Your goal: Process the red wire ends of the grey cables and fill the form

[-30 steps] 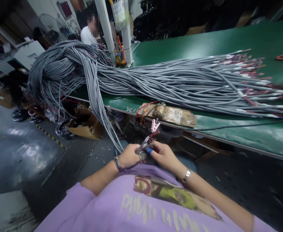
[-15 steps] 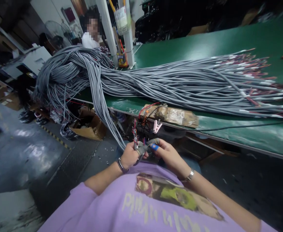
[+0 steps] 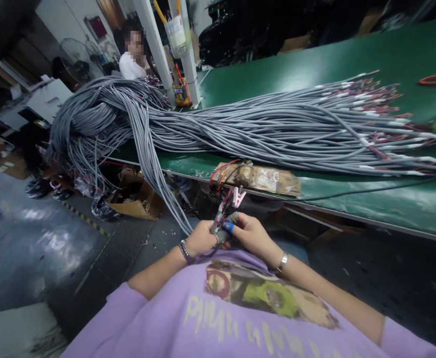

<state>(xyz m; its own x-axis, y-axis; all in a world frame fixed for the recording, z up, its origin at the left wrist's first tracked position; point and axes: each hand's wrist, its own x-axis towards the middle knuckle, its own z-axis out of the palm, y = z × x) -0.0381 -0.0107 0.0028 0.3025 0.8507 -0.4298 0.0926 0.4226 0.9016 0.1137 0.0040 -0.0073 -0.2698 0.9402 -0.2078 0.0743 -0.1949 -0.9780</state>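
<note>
Several grey cables [image 3: 161, 186] hang off the bench in a bundle and run down to my left hand [image 3: 202, 238]. That hand is closed around their end part in front of my waist. A stripped grey cable end [image 3: 218, 216] with thin coloured wires sticks up from the grip and leans to the right. My right hand [image 3: 253, 234] is closed beside it, thumb and fingers pinched at the wires; covers sit on some fingertips, a blue one on the thumb. What exactly lies in this pinch is hidden.
A thick pile of grey cables [image 3: 218, 130] lies along the green bench [image 3: 352, 204]. At its near edge are a taped wooden board [image 3: 273, 180] and a pink clip [image 3: 237, 197]. Below stands a cardboard box [image 3: 137, 204]. A person [image 3: 131, 57] is beyond the pile.
The wire ends, upright before, now tilt right towards the pink clip. My right hand has come slightly left, closer to my left hand. The view has shifted a little.
</note>
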